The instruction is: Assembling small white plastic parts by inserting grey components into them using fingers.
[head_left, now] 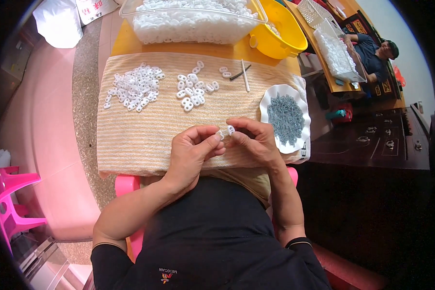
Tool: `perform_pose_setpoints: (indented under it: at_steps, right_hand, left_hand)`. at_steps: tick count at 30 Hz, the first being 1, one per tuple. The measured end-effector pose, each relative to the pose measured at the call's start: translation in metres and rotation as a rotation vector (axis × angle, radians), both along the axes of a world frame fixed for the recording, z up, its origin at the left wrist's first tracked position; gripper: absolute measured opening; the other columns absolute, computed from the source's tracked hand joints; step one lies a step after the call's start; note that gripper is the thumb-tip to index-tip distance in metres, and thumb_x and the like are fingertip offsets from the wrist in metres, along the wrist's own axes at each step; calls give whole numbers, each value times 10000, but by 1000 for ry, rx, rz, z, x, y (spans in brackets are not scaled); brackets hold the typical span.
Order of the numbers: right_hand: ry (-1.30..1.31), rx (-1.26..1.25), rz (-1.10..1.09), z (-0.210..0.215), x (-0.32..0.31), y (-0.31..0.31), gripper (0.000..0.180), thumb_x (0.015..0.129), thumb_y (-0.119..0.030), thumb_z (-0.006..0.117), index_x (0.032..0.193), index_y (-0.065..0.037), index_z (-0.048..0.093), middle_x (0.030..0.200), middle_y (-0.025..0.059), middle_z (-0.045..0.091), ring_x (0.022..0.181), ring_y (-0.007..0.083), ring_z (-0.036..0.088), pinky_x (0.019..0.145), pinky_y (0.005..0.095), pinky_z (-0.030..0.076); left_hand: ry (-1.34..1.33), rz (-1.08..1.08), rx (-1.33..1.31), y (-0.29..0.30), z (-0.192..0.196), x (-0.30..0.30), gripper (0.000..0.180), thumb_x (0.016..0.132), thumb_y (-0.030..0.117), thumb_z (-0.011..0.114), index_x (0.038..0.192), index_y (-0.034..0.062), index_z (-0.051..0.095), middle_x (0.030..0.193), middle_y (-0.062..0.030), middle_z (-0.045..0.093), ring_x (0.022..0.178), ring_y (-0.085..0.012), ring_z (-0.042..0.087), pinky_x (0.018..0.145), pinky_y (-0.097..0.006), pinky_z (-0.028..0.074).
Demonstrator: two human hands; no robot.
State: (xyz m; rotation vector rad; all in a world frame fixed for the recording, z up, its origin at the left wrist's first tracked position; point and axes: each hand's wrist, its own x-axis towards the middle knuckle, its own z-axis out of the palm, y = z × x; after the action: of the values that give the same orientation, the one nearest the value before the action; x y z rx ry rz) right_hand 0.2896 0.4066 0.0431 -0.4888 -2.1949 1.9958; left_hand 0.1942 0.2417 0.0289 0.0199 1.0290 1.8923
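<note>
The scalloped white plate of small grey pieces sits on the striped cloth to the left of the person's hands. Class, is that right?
Not quite. The head view shows the scalloped white plate of grey pieces on the striped cloth to the right of the hands, beside the right hand, not the left hand.

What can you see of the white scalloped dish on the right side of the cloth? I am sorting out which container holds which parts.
The white scalloped dish is shallow, with a wavy rim, and looks like glazed ceramic or plastic. It lies flat at the right edge of the striped beige cloth, partly overhanging the corner. It holds a heap of small grey-blue slender pieces, too small to tell apart. The right hand is close beside its lower left rim; whether it touches is unclear.
</note>
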Motion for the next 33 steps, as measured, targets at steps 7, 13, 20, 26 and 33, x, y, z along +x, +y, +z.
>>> perform_pose_setpoints:
  at_steps: [7, 13, 20, 26, 33]
  right_hand:
    - [-13, -114, 13, -5, 1, -1, 270, 893, -47, 621, 1148, 39, 603, 913, 62, 657, 789, 103, 629, 707, 221, 514]
    - [-19, -158, 6, -8, 2, -1, 283, 896, -47, 617, 1163, 43, 590, 925, 76, 662, 786, 119, 636, 705, 233, 522]
    - [-8, -185, -3, -6, 2, -2, 276, 900, -49, 613, 1156, 51, 590, 927, 82, 663, 775, 123, 639, 699, 231, 522]
    - [-1, -174, 13, -6, 2, -1, 279, 896, -51, 620, 1154, 51, 593, 919, 78, 660, 763, 121, 641, 695, 227, 518]
    - [22, -148, 26, -3, 1, -3, 262, 895, -47, 618, 1134, 59, 604, 932, 82, 648, 763, 128, 645, 693, 225, 515]
  left_hand:
    - [1, -4, 3, 1, 1, 0, 164, 879, 37, 622, 1030, -21, 596, 875, -79, 636, 760, -133, 633, 718, -270, 571]
    - [13, -16, -4, 1, 1, 0, 168, 878, 39, 624, 1032, -22, 598, 876, -81, 638, 757, -132, 634, 717, -269, 571]
    - [31, -35, -6, 1, 0, 0, 181, 879, 53, 629, 1040, -24, 600, 890, -89, 645, 764, -132, 637, 719, -267, 568]
    - [27, -46, -2, 1, 0, 0, 187, 881, 62, 631, 1041, -30, 601, 892, -92, 648, 763, -134, 637, 718, -255, 561]
    - [42, -55, -1, 1, 2, 0, 190, 880, 69, 635, 1042, -26, 604, 876, -89, 653, 743, -136, 642, 708, -250, 556]
